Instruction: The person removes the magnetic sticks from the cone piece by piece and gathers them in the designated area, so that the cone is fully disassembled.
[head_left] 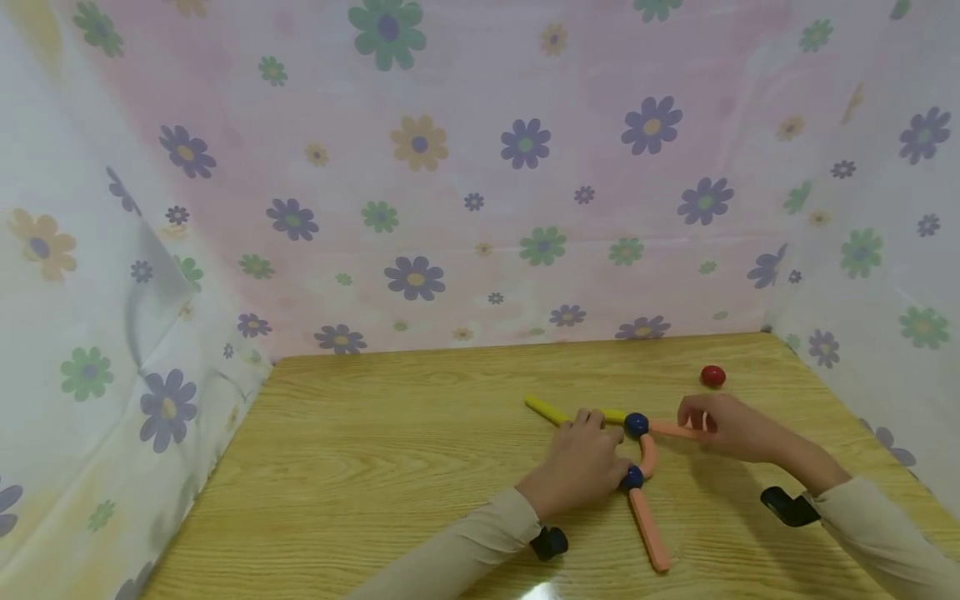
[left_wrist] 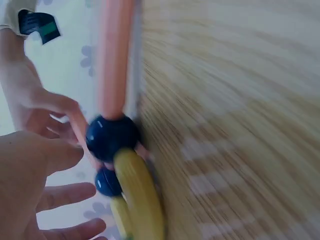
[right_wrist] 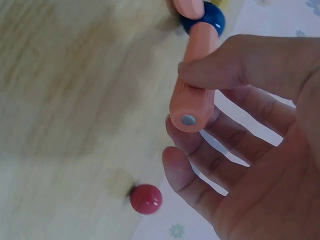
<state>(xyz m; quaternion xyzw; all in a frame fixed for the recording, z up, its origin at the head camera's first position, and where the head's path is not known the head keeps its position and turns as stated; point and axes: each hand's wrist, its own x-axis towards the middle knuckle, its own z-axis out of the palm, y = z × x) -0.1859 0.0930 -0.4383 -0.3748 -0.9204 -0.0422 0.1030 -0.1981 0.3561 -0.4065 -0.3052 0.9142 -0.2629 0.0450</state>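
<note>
My right hand (head_left: 738, 427) pinches a straight orange magnetic rod (right_wrist: 192, 102) between thumb and fingers; a silver magnet shows in its free end. Its other end meets a blue ball (head_left: 637, 425). A curved orange rod (head_left: 648, 457) links that ball to a second blue ball (head_left: 632, 477), from which another straight orange rod (head_left: 649, 533) runs towards me. Yellow rods (head_left: 546, 409) extend left of the balls, partly hidden by my left hand (head_left: 577, 467). In the left wrist view, the left thumb and fingers are extended beside the blue balls and a yellow rod (left_wrist: 142, 200).
A red ball (head_left: 713, 376) lies on the wooden table (head_left: 360, 450) beyond my right hand. Flower-patterned cloth (head_left: 465, 167) stands along the back and both sides. Each wrist wears a black device (head_left: 789, 506).
</note>
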